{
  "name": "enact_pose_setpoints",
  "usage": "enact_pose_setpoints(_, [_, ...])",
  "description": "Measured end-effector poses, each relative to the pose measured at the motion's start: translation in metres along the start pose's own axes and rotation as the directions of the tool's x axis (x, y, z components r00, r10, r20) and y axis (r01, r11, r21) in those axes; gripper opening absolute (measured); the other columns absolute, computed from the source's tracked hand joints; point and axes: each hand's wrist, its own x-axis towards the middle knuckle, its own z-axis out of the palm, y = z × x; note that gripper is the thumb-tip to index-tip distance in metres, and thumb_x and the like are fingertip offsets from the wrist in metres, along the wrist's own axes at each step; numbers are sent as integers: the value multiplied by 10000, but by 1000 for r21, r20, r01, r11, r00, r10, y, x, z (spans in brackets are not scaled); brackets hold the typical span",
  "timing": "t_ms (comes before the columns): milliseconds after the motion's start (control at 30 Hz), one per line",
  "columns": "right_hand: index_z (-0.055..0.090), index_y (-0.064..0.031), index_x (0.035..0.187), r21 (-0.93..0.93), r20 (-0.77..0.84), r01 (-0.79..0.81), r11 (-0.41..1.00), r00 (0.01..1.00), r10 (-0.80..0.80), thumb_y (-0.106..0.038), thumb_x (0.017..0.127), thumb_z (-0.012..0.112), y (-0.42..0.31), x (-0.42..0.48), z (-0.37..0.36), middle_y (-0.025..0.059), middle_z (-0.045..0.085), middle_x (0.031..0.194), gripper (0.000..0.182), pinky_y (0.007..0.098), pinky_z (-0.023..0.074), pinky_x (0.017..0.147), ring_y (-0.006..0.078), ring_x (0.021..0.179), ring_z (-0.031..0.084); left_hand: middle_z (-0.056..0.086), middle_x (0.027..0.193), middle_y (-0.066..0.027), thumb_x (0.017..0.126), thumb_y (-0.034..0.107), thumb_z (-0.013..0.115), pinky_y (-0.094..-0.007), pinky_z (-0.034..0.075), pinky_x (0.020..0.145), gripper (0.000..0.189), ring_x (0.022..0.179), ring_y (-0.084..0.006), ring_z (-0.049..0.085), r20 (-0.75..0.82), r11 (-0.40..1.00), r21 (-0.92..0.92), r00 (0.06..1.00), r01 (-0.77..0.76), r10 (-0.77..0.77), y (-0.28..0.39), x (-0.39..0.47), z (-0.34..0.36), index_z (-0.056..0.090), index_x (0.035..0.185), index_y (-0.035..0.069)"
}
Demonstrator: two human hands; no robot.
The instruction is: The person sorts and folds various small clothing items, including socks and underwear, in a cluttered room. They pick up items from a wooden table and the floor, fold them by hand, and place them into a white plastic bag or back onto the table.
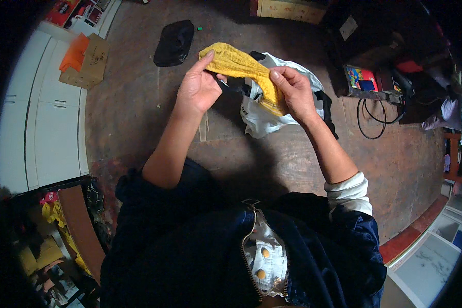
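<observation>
A yellow knitted sock (238,63) is stretched between my two hands, raised above the floor. My left hand (198,86) pinches its rounded end, the thumb lying on top. Farther along, my right hand (297,90) grips the sock between thumb and fingers, and the striped end hangs down beside the palm. A small pale tip shows under my left fingers; what it belongs to cannot be made out. Behind the sock and right hand stands a white bag (267,125) with black handles, partly hidden by them.
On the brown floor (223,161) lies a flat black object (174,43) near a small green piece (200,28). A cardboard box (94,61) with orange material stands by white cabinets (57,123) at left. A looped black cable (383,121) hangs at right.
</observation>
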Motion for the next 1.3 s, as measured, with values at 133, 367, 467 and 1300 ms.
enact_pose_setpoints(133, [602, -11, 873, 96, -9, 5, 995, 1000, -4, -162, 838, 557, 2, 3, -8, 15, 570, 760, 161, 181, 413, 587, 66, 633, 494, 553, 1074, -60, 846, 205, 532, -390, 356, 941, 271, 1030, -210, 500, 33, 998, -62, 999, 17, -15, 4, 2, -3, 509, 1074, 61])
enact_pose_setpoints(367, [582, -31, 936, -130, 13, 43, 991, 999, -42, -187, 820, 585, 4, 5, -2, 12, 568, 778, 195, 211, 412, 625, 84, 743, 525, 512, 1137, -73, 860, 287, 503, -414, 337, 949, 332, 1078, -226, 463, 39, 995, -86, 998, 48, -45, -1, 8, -12, 488, 1107, 65])
enact_pose_setpoints(467, [457, -25, 1037, -237, 162, 161, 958, 979, -125, -144, 746, 664, 12, 1, 16, 69, 560, 956, 376, 280, 436, 803, 136, 873, 543, 518, 1136, -65, 868, 303, 484, -409, 342, 944, 344, 1070, -221, 470, -28, 996, -76, 998, 47, -49, -6, 8, -11, 490, 1122, 72])
enact_pose_setpoints(1300, [609, -15, 831, -37, -2, -15, 999, 1000, 15, -90, 800, 588, 21, 5, 4, 10, 591, 757, 84, 211, 429, 681, 69, 699, 526, 583, 903, -49, 871, 333, 476, -308, 434, 791, 302, 822, -160, 550, -198, 992, -73, 976, -104, 88, -3, 11, -2, 533, 988, 60])
